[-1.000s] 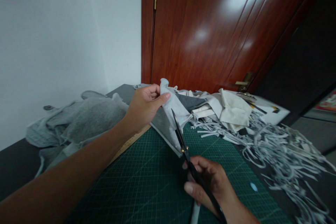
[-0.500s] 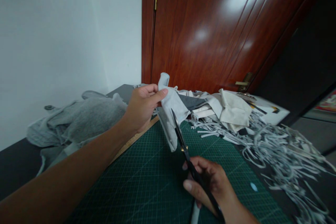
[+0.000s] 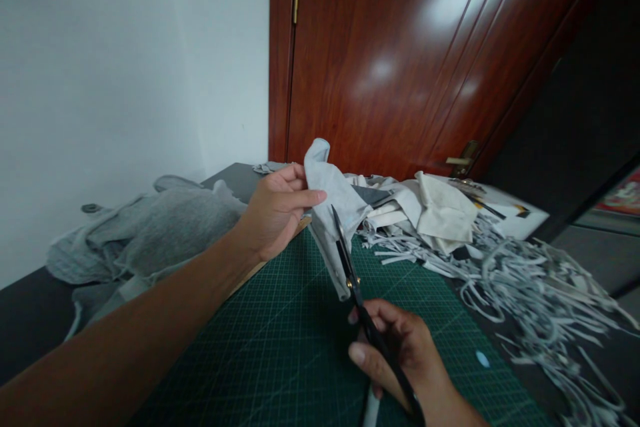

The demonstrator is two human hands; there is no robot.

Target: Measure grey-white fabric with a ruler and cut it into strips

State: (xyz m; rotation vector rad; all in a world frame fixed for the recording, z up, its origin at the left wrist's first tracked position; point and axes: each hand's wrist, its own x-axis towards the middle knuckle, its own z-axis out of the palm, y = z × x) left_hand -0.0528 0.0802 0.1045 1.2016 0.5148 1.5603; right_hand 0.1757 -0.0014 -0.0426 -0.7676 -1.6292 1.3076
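Between thumb and fingers, my left hand pinches a piece of light grey fabric, which hangs down over the mat. My right hand is wrapped round the handles of black scissors. The blades point up and away, lying against the front of the fabric, and look nearly closed. A narrow pale strip hangs below my right hand; whether the fingers hold it too, I cannot tell. Beneath both hands lies a green cutting mat with a grid.
Grey cloth is heaped on the left by the wall. On the right sit a tangle of cut fabric strips and folded cream cloth. A wooden ruler-like edge lies along the mat's left side. Behind stands a brown door.
The fabric and my left hand have shifted slightly to the right, and the fabric's lower end now hangs behind the scissors. My right hand has hardly moved.
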